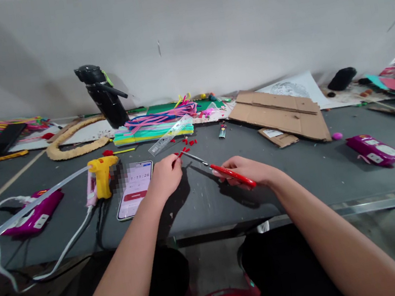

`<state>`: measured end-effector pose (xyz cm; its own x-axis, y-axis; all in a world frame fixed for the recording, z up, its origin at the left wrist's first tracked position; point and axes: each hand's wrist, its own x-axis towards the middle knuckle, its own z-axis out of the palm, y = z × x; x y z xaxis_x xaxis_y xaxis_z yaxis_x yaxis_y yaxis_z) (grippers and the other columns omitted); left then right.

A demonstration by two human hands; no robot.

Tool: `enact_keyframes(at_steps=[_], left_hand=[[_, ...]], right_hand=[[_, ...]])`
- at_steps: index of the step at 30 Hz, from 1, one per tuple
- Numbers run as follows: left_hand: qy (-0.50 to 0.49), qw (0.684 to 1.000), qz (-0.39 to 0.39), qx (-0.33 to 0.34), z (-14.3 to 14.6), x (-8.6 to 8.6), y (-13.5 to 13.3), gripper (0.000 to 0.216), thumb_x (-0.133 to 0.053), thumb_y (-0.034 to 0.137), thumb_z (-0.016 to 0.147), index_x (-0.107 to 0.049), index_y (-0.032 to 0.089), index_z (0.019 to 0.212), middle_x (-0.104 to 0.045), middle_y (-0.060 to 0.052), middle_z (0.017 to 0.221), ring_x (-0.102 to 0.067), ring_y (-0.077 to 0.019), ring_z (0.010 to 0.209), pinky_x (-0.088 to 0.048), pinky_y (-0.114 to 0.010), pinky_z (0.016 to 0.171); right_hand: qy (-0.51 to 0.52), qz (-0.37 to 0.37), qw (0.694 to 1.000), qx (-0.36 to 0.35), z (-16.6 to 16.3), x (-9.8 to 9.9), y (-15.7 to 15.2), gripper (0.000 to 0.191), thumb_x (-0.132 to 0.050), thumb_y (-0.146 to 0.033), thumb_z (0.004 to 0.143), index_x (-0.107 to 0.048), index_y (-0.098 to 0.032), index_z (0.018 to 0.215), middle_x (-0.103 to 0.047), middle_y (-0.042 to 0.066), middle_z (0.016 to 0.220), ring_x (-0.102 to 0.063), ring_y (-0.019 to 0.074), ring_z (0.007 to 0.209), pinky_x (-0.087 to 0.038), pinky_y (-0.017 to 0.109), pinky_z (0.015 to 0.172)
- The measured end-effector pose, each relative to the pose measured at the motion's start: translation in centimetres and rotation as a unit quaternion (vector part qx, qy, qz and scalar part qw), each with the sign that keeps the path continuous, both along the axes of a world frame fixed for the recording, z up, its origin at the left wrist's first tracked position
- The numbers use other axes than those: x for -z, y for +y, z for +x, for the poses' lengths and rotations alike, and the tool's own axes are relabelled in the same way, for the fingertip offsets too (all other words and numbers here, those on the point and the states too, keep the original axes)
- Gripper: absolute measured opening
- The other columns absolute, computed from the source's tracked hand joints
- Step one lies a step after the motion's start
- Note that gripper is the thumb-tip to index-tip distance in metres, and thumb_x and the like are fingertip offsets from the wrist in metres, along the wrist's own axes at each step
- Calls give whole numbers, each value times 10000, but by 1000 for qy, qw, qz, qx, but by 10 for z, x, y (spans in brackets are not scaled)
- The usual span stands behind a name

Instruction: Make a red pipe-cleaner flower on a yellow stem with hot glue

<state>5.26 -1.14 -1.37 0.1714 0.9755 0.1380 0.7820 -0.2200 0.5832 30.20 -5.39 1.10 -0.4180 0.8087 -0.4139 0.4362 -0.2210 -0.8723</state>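
My left hand pinches a thin red pipe-cleaner piece over the dark table. My right hand grips red-handled scissors, whose blades point up-left and meet the red piece. Several short red cut bits lie on the table just beyond the blade tips. A clear plastic ruler lies past them, resting on a stack of coloured pipe cleaners.
A phone with a timer lies left of my left hand, beside a yellow glue gun. Purple packets sit right and left. Cardboard, a black bottle and a white partition wall stand behind.
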Motion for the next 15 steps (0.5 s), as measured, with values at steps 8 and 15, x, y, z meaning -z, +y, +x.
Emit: enact_keyframes(at_steps=[8,15], left_hand=[[7,1000,-3,0,-1,2,1,291,-434,298,951,-563,233,698,-698,-46,760,-621,-217,751,-375,-314,686],[4,1000,-1,-2,0,2,2,302,-437,298,951,-568,233,687,-692,-44,750,-613,-215,739,-367,-315,670]], right_hand=[[6,3,1000,-5,1,5,2,545,-726,-685,764,-569,-165,717,-465,-54,532,-367,63,393,-275,215,354],[17,3,1000,-13,3,8,3,533,-717,-676,777,-574,-165,729,-452,-57,537,-366,63,400,-277,210,350]])
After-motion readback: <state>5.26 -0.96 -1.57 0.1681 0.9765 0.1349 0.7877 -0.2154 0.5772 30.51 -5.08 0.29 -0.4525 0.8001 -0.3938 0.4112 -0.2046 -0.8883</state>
